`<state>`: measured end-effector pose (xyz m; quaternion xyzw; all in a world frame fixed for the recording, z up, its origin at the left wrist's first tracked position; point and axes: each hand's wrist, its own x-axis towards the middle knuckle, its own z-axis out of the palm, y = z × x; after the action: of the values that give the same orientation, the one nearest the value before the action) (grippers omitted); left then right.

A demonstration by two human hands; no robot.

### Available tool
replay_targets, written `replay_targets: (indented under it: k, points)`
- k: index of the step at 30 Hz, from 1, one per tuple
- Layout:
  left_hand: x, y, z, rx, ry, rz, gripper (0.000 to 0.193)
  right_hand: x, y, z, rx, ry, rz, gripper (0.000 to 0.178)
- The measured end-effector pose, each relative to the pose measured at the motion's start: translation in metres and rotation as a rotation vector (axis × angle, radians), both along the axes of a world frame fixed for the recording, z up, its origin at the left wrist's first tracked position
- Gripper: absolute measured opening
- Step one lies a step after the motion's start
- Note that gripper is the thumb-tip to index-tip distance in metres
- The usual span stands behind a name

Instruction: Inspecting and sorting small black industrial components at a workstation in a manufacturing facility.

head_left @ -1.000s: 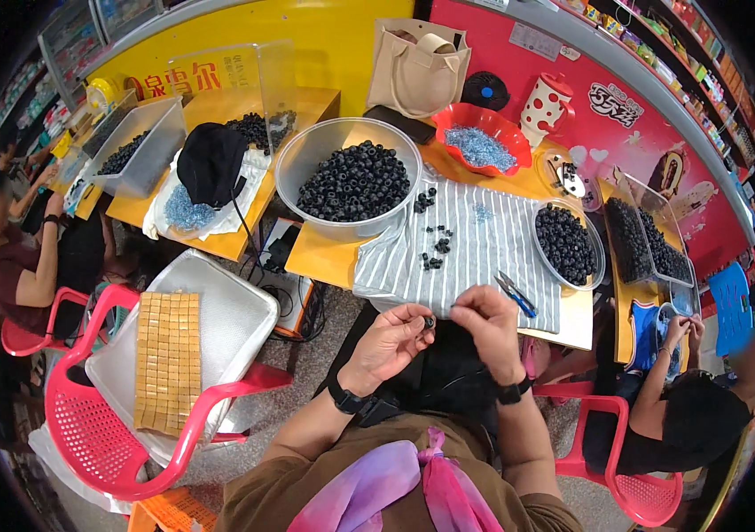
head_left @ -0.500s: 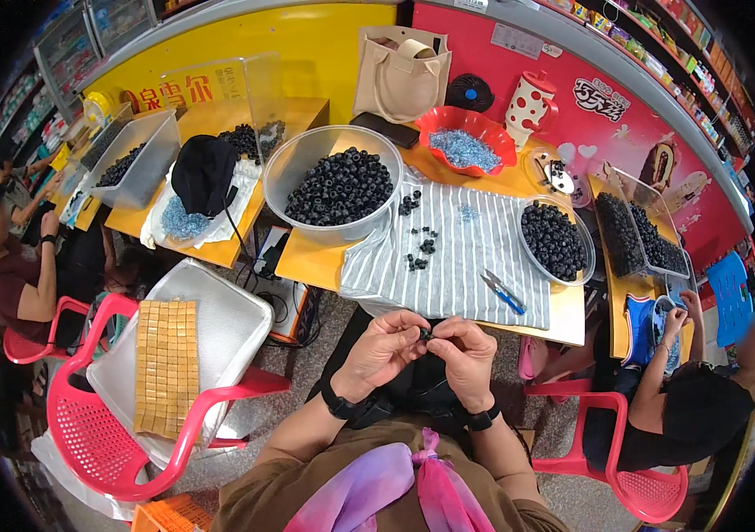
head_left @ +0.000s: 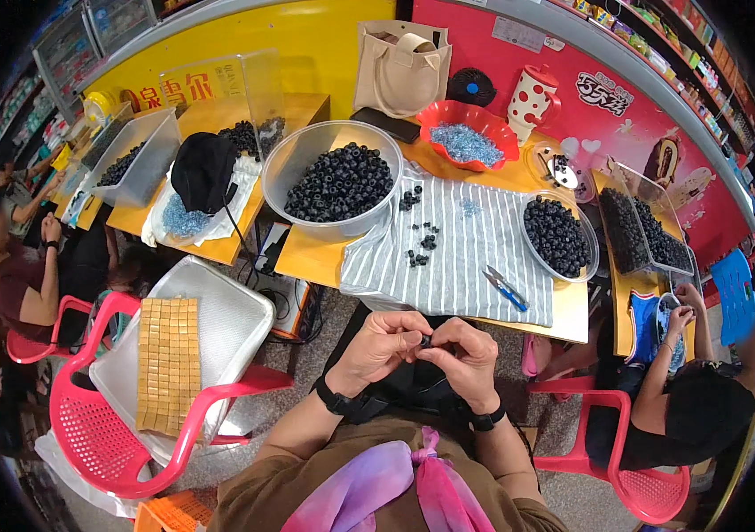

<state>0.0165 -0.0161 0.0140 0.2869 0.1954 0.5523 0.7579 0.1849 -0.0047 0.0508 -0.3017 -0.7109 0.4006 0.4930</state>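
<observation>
In front of my lap my left hand (head_left: 383, 349) and my right hand (head_left: 464, 356) meet, thumbs and fingertips pinched on one small black part (head_left: 425, 341). The fingers hide most of it. Beyond them a grey striped cloth (head_left: 466, 266) covers part of the table, with several loose black parts (head_left: 429, 241) and a few light-blue clear bits (head_left: 469, 208) on it. Blue-handled nippers (head_left: 508, 291) lie near its front right. A large clear tub (head_left: 274, 182) holds a heap of black ring-like parts (head_left: 339, 184); a smaller clear bowl (head_left: 592, 257) at right holds more.
A red scalloped bowl (head_left: 512, 140) of light-blue bits, a beige bag (head_left: 401, 75) and a dotted cup (head_left: 532, 99) stand at the back. A pink chair (head_left: 93, 434) with a beaded mat is at left. Co-workers sit left and right (head_left: 701, 412).
My fingers have shifted slightly around the black part, which both hands still pinch. The whole view has moved a little; the co-worker at right has shifted their hands.
</observation>
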Motion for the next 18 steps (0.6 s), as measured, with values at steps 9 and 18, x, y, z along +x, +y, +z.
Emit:
replay_targets:
  k: [9,18]
  points:
    - [-0.001,0.0,0.016,0.024,0.047,-0.067,0.042,0.007,0.001,0.013,0.136,-0.186,0.146,0.036]
    - [0.001,-0.003,0.014,0.037,0.064,-0.106,0.043,0.008,-0.001,0.02,0.366,-0.236,0.126,0.035]
